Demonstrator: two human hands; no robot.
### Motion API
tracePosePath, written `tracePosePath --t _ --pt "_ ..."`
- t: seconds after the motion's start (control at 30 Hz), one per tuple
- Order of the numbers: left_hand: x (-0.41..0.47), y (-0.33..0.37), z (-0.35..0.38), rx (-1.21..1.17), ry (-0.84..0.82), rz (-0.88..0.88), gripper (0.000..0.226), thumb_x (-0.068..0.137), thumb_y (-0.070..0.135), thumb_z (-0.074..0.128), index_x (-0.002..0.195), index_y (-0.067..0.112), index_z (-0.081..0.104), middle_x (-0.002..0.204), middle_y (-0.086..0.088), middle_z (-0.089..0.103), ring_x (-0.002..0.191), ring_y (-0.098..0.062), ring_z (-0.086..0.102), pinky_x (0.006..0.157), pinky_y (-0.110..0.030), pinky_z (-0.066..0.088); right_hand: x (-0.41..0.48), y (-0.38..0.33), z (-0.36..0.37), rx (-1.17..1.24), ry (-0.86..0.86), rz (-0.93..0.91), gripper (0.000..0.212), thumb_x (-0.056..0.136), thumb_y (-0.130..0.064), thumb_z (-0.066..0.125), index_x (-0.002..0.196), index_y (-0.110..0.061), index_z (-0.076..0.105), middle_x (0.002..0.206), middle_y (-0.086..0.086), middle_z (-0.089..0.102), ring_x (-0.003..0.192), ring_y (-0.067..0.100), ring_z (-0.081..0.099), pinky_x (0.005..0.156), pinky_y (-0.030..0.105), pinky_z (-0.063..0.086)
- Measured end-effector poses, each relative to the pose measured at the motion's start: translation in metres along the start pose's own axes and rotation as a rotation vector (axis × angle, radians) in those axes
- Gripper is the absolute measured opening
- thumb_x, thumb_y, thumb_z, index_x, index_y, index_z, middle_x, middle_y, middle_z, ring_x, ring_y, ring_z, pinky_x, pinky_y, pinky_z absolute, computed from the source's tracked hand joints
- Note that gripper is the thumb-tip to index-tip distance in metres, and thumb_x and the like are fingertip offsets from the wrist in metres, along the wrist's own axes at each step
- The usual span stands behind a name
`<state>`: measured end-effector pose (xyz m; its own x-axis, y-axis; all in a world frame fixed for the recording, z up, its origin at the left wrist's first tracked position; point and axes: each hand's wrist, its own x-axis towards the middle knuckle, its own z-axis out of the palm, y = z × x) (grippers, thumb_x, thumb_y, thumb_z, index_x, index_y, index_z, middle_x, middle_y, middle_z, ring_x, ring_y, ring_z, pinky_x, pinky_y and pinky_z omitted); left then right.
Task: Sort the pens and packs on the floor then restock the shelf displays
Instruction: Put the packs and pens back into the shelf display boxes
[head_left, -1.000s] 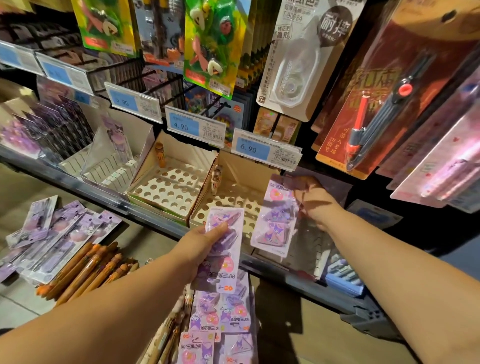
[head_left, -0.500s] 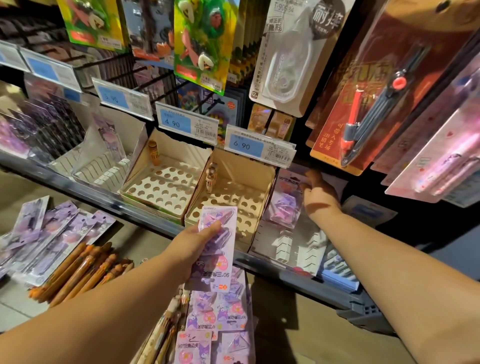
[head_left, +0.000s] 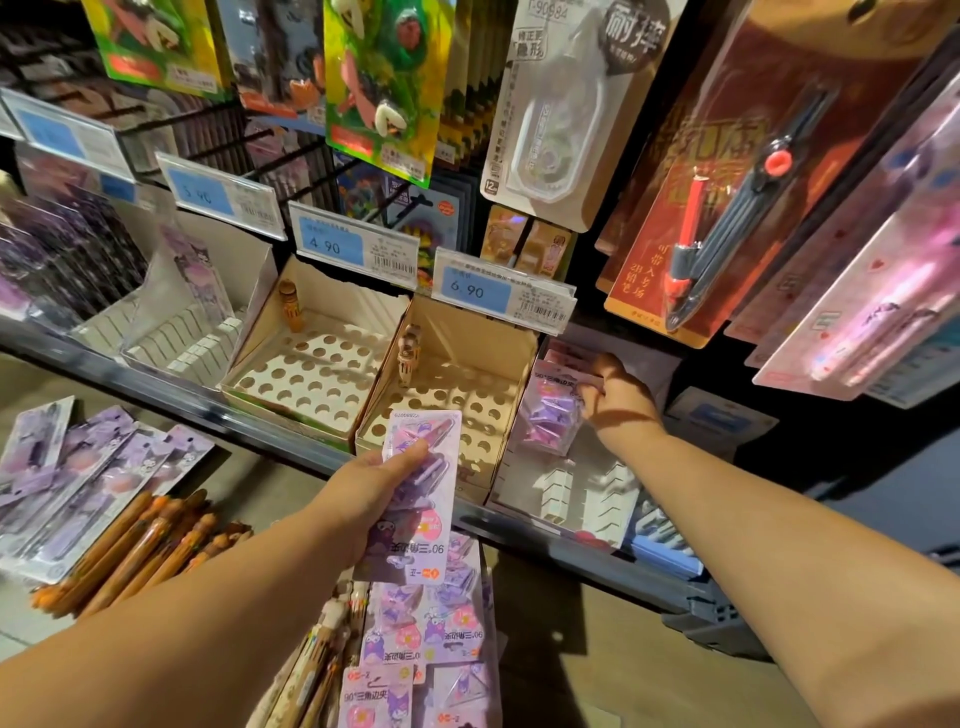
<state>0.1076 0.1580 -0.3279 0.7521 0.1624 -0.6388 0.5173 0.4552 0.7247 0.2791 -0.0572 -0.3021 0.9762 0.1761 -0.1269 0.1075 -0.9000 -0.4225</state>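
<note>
My left hand (head_left: 371, 493) grips a purple clip pack (head_left: 415, 499) in front of the shelf edge, thumb on its face. My right hand (head_left: 615, 392) reaches into the back of a clear slotted display tray (head_left: 566, 499) on the shelf and holds a second purple pack (head_left: 550, 410) standing there, fingers curled on its top edge. More of the same purple packs (head_left: 431, 639) lie in a pile on the floor below. Orange-brown pens (head_left: 140, 545) lie in a bundle at the lower left, with other pens (head_left: 311, 670) beside the pile.
Two cardboard pen holders with round holes (head_left: 311, 369) (head_left: 467, 405) stand on the shelf, each with one pen. A white slotted tray (head_left: 192, 338) sits left. Purple carded pens (head_left: 78, 478) lie on the floor. Hanging blister packs (head_left: 727, 182) crowd above; price tags (head_left: 498, 296) jut forward.
My right hand has carried its pack from in front of the clear tray back into the tray's rear. My left hand with its pack has stayed nearly in place.
</note>
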Motion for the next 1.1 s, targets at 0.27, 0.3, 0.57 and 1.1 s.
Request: tracePosePath --t 0.27,0.3,0.57,1.1 --pt "0.002 -0.002 -0.002 0.006 -0.015 -0.004 0.029 0.086 0.035 0.070 0.092 0.009 0.058 0.063 -0.013 0.063 0.046 -0.022 0.052 0.047 -0.027 0.044 0.005 0.019 0.007 0.131 0.020 0.032 0.018 0.094 -0.021 0.053 0.110 -0.016 0.049 0.075 -0.006 0.042 0.085 0.027 0.049 0.087 0.047 0.052" --pt "0.002 -0.002 -0.002 0.005 -0.015 -0.007 0.030 0.086 0.035 0.070 0.093 0.009 0.058 0.063 -0.013 0.063 0.047 -0.022 0.053 0.048 -0.027 0.044 0.004 0.018 0.005 0.124 0.021 0.025 0.019 0.094 -0.022 0.053 0.111 -0.014 0.048 0.078 -0.001 0.046 0.086 0.029 0.052 0.087 0.049 0.053" --pt "0.000 -0.001 -0.002 0.014 -0.031 -0.009 0.032 0.084 0.036 0.072 0.095 0.008 0.059 0.070 -0.015 0.066 0.053 -0.025 0.058 0.056 -0.032 0.047 0.003 0.017 0.005 0.025 0.030 0.012 0.018 0.097 -0.026 0.050 0.110 -0.014 0.048 0.095 0.017 0.060 0.090 0.033 0.059 0.080 0.033 0.048" --pt "-0.001 -0.001 0.000 0.014 -0.027 -0.007 0.024 0.087 0.032 0.069 0.087 0.010 0.061 0.069 -0.015 0.069 0.049 -0.025 0.062 0.052 -0.032 0.053 -0.009 0.023 0.001 -0.079 0.024 -0.103 0.013 0.099 -0.026 0.045 0.091 -0.019 0.039 0.088 0.007 0.052 0.081 0.027 0.048 0.074 0.025 0.036"
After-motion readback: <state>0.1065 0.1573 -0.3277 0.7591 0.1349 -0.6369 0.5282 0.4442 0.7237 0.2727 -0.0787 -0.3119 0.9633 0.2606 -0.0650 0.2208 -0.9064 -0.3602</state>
